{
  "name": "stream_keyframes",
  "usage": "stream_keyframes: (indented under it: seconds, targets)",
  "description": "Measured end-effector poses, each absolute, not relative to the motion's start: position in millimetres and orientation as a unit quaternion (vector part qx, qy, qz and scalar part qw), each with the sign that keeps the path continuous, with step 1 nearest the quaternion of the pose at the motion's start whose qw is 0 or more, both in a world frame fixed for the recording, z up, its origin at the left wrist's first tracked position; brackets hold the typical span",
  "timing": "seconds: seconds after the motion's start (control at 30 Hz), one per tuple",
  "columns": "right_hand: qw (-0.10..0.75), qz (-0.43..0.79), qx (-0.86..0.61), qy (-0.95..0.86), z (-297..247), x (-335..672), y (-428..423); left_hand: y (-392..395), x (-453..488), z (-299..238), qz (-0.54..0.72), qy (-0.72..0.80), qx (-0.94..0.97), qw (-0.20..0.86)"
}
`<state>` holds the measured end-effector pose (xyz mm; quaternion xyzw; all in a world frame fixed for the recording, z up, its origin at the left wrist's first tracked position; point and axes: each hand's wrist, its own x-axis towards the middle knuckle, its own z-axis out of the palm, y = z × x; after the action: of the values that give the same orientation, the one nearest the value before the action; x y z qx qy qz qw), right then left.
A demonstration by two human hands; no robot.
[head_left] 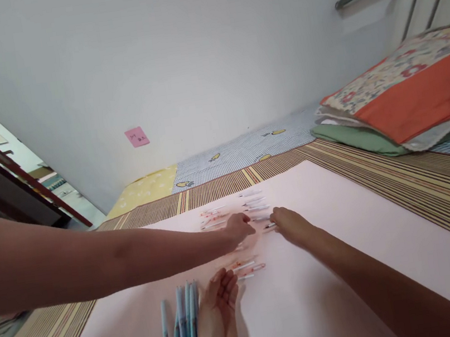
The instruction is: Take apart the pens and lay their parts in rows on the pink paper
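Observation:
Several clear pens with orange-pink marks lie scattered on a pale pink sheet. My left hand reaches in from the left and rests among them with its fingers curled down; what it holds is hidden. My right hand reaches in from the lower right, its fingertips pinched on a clear pen. The two hands are a few centimetres apart. More clear pens lie nearer to me.
A third hand comes in from the bottom edge and lies flat beside a row of blue pens. The sheet lies on a striped mat. Folded bedding and a pillow are at the right; a wall with a pink note is behind.

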<state>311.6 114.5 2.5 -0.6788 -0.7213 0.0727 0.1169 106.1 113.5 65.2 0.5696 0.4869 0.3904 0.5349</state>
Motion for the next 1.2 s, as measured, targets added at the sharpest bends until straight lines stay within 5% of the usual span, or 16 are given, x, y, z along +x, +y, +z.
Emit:
stream_keyframes:
  seconds: [0.17,0.37,0.43,0.73,0.97,1.2]
  targets:
    - [0.148,0.090,-0.674,-0.718,4.4,319.3,110.2,157.2,62.0,96.4,0.357,0.473,0.611,0.525]
    - [0.228,0.125,-0.666,-0.699,8.5,330.6,102.0,107.6,-71.4,108.3,0.399,0.561,0.543,0.482]
    - [0.260,0.139,-0.669,-0.683,12.7,330.3,92.8,76.1,-64.2,90.5,0.525,0.529,0.469,0.474]
    - [0.363,0.334,-0.564,-0.662,26.1,223.3,-10.6,-19.6,7.5,48.6,0.526,0.525,0.428,0.514]
    - [0.270,0.395,-0.577,-0.662,32.2,108.7,-55.6,-56.2,-122.4,50.5,0.548,0.669,0.412,0.289]
    - [0.212,0.315,-0.642,-0.666,33.7,67.8,-46.8,-66.8,-96.4,17.8,0.454,0.578,0.672,0.097]
